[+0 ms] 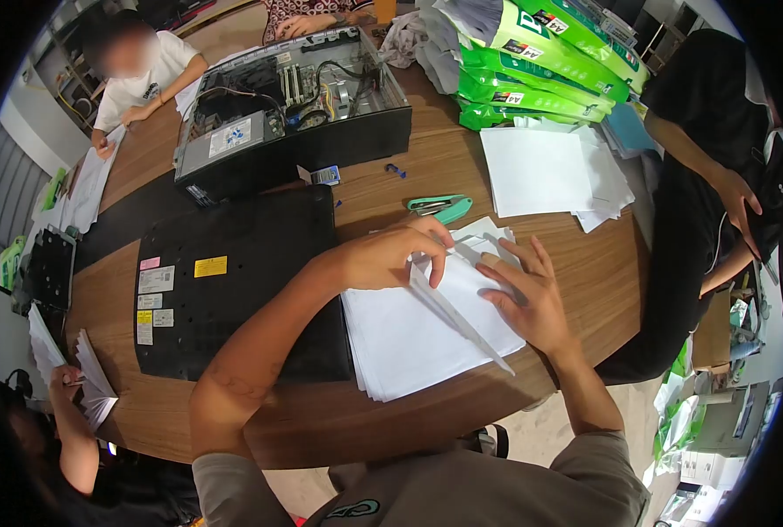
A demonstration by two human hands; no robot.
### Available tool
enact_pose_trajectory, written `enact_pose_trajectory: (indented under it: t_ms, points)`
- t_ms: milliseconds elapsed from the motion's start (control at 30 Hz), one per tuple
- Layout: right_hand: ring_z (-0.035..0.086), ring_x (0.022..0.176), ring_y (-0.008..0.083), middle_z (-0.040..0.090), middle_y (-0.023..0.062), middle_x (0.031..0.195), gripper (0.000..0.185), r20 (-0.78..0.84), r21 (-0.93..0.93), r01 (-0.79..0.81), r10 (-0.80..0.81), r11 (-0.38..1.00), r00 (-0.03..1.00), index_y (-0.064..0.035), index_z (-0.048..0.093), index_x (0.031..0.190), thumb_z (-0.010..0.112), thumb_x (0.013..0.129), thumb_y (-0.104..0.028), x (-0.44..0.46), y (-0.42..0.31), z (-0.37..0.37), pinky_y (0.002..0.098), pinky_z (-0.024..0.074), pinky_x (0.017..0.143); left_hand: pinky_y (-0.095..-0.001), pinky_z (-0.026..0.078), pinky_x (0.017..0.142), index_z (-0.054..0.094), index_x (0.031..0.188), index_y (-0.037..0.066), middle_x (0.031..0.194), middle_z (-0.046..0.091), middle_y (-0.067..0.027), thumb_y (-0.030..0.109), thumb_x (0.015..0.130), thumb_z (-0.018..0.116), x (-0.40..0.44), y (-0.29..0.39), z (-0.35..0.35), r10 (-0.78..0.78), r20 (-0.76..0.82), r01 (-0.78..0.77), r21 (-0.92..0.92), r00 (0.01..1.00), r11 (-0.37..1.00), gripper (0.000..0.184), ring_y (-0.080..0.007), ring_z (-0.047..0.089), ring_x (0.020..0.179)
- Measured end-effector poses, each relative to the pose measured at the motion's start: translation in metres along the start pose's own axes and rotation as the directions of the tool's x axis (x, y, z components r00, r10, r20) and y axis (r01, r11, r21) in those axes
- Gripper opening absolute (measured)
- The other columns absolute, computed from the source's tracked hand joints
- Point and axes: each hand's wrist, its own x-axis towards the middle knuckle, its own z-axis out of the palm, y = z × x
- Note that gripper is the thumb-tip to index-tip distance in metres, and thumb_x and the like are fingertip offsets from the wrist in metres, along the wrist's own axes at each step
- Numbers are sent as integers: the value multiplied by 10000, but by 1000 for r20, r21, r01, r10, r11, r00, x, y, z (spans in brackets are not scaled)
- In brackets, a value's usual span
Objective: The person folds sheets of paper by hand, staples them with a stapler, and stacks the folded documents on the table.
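A stack of white paper (396, 356) lies in front of me on the wooden table. My left hand (400, 255) reaches over it, fingers curled in a pinch on a sheet of paper (457, 318) whose near edge stands up off the stack. To the right, my right hand (532, 299) rests on the paper with its fingers spread. Just beyond the fingertips is a green stapler (444, 208). The spot where the left fingertips meet the sheet is partly hidden by the hand.
A black panel with labels (233, 290) lies left of the stack. Behind it sits an opened computer case (295, 123). Green paper packs (536, 75) and loose white sheets (541, 171) are at back right. Other people sit left and behind; one person stands at right.
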Motion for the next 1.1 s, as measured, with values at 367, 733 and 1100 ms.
enact_pose_trajectory:
  t_ms: [367,733,1100]
  points:
    - [486,1321,365,652,135,1277,514,-77,145,-94,106,985,991,-60,623,1282,782,804,-164,2,-2,0,514,293,1154,-334,428,840,611,997,77,1044,560,-42,-35,777,688,5,11,-5,-207,80,218,-175,975,960,259,-209,538,1041]
    - [591,1222,264,742,27,1061,433,-85,-13,15,-16,1000,996,-70,659,1205,774,787,-82,-3,0,9,539,279,1153,-351,415,978,650,878,68,1135,555,-54,-75,750,676,0,-2,-3,98,31,-99,30,995,995,194,-237,520,1164]
    - [498,1284,352,633,197,1235,447,-146,114,-148,164,982,976,-82,658,1248,762,815,-122,4,-10,3,492,354,1104,-322,444,859,598,1035,73,1031,576,-41,-5,772,715,4,4,-5,-164,86,170,-71,983,983,298,-168,546,1027]
